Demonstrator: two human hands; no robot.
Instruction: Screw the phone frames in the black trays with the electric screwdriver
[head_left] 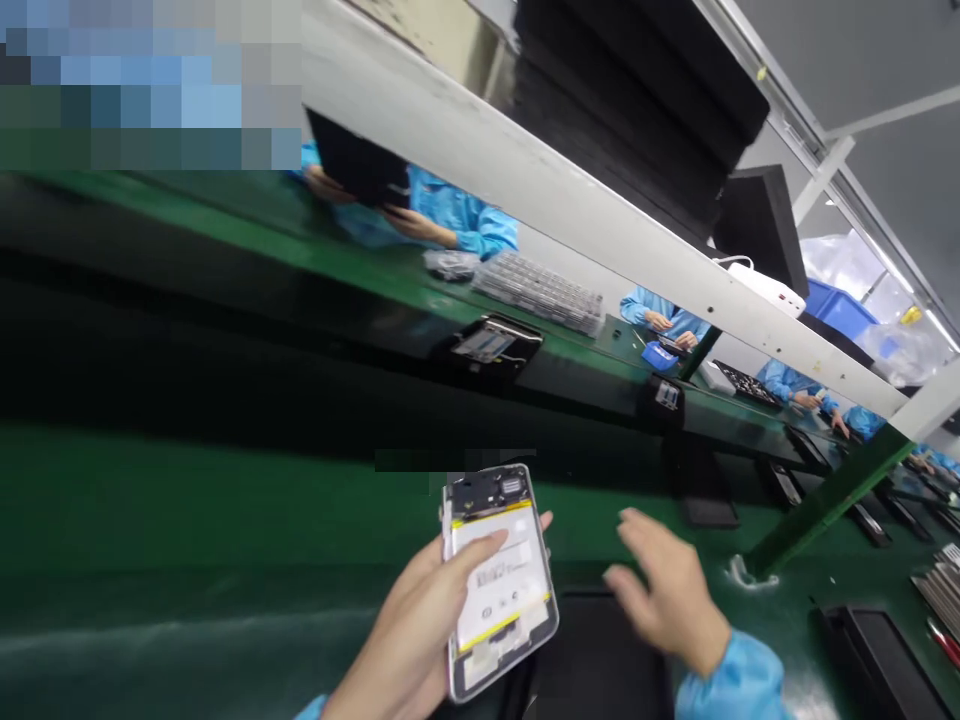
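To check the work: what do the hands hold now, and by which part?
The left hand holds an opened smartphone by its long sides, thumb across the battery; the right hand holds nothing.

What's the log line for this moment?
left hand holds smartphone with exposed battery | right hand open, empty, over black pad

We hold an opened silver-framed smartphone [501,585] tilted in our left hand [405,640], its inner side facing up. A white rectangular battery [496,595] banded with yellow tape fills most of it, and a black circuit board [484,492] sits at the end farthest from our left hand.
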